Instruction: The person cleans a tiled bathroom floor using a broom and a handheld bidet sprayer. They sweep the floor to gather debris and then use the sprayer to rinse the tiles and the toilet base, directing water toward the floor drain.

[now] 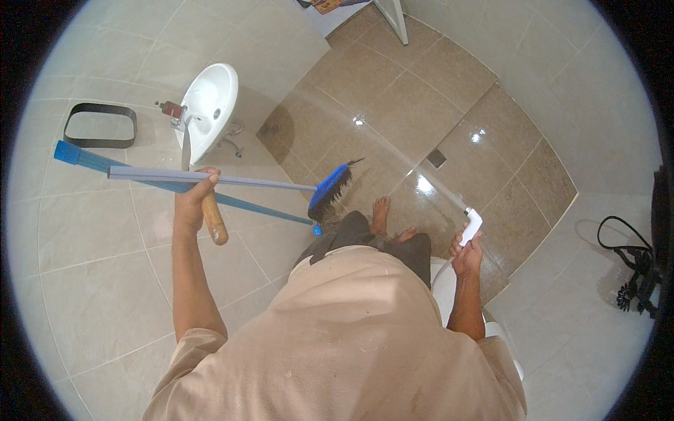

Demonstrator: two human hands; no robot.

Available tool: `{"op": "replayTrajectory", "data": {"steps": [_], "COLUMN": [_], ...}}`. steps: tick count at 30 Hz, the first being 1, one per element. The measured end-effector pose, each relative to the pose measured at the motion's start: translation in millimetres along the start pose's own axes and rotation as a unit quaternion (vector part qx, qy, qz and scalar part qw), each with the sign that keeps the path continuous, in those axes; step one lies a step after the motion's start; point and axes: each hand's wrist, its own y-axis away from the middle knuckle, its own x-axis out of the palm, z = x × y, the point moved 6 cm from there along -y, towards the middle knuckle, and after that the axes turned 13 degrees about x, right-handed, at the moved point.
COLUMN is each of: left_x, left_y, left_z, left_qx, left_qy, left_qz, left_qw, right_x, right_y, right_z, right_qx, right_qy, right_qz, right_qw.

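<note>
My left hand [192,205] is closed round a broom with a pale lavender handle [147,174]. Its blue head [330,189] with dark bristles points down at the floor. The same hand grips a wooden-handled tool [215,219] whose narrow flat blade reaches up toward the sink; its exact kind is unclear. A blue pole [260,206] with blue end caps runs behind that hand; whether the fingers hold it too, I cannot tell. In my right hand [467,257] is a white bidet sprayer [472,224], and a water jet leaves its nozzle over the floor.
A white washbasin [210,98] hangs on the left wall, near a black-framed mirror [100,105]. Wet brown tiles [393,119] surround a small floor drain [437,158]. White toilet parts [442,288] show beside my right arm. Black items [635,274] hang far right; a door [393,19] stands at the top.
</note>
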Motion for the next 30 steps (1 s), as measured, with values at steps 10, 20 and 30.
{"op": "replayTrajectory", "data": {"steps": [10, 20, 30], "left_x": [-7, -6, 8], "left_y": [-4, -6, 2], "left_z": [9, 11, 3], "left_qx": [-0.009, -0.009, -0.003], "left_qy": [-0.002, 0.020, 0.016], "left_qz": [0.007, 0.002, -0.002], "left_qw": [1.000, 1.000, 1.000], "right_x": [-31, -39, -16], "right_y": [2, 6, -13], "right_z": [12, 13, 16], "right_qx": [-0.056, -0.077, -0.023], "right_qy": [0.010, -0.032, 0.075], "right_qz": [-0.108, -0.053, -0.042], "right_qw": [0.993, 0.995, 0.996]}}
